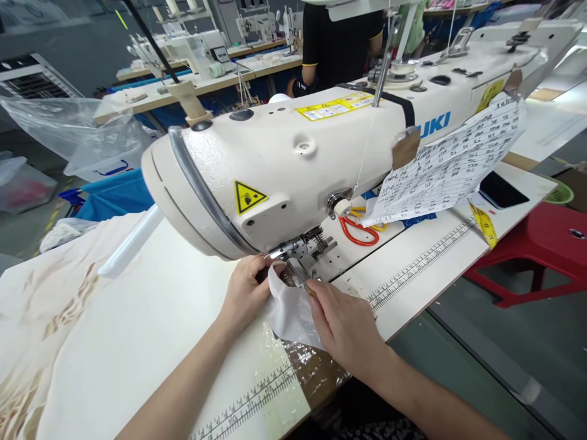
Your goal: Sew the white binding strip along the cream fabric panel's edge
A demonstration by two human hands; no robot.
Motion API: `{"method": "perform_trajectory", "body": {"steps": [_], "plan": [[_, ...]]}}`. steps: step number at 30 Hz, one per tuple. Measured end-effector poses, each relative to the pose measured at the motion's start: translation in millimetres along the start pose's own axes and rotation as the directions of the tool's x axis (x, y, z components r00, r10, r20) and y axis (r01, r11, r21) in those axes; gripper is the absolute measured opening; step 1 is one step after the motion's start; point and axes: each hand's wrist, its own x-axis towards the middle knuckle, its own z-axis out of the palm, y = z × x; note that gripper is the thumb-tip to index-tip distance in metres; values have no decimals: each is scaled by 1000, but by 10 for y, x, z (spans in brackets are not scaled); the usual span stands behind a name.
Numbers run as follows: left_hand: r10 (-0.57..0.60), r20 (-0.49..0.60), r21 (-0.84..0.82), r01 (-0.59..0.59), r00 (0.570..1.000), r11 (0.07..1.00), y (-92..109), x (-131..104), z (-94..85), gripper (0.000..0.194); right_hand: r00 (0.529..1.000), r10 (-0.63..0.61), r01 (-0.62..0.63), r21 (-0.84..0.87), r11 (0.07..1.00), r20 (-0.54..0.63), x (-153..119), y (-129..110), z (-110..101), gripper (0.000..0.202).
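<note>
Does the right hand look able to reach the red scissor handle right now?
Probably yes: the right hand is busy at the cloth, but nothing seems to stand between it and the red scissor handle, beside the paper.

Your white table (160,305) ran beneath the sewing machine (275,159), which stood on it and stretched from twelve toward two o'clock. Pale fabric (46,305) lay spread at nine o'clock, with a whitish, translucent strip (131,241) near ten. At two o'clock you had red-handled scissors (367,242) and, farther out, a dark phone (503,190). A yellow tape measure (483,226) rested at the edge toward three. Ruler scales (422,263) marked your tabletop at three and seven.
</note>
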Motion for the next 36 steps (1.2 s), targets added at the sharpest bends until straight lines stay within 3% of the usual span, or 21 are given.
{"method": "perform_trajectory", "body": {"steps": [9,15,21,25,31,36], "plan": [[-36,12,-17,36,999,999,16,16,11,28,1000,7,-8,-28,1000,-11,-2,5,5,30],[-74,14,-13,74,997,997,14,18,16,27,998,-13,17,66,998,-69,-19,6,4,26],[-87,19,9,87,996,996,12,12,14,31,1000,9,-9,-9,1000,7,-6,2,-1,28],[-42,24,43,41,999,998,28,8,10,29,1000,8,-8,-33,999,20,7,-7,-4,29],[73,19,232,-75,997,970,8,20,54,23,1000,0,0,-45,999,4,3,-31,0,28],[55,48,249,-65,997,966,-24,27,37,22,999,12,-10,-73,997,32,22,-39,-23,27]]}}
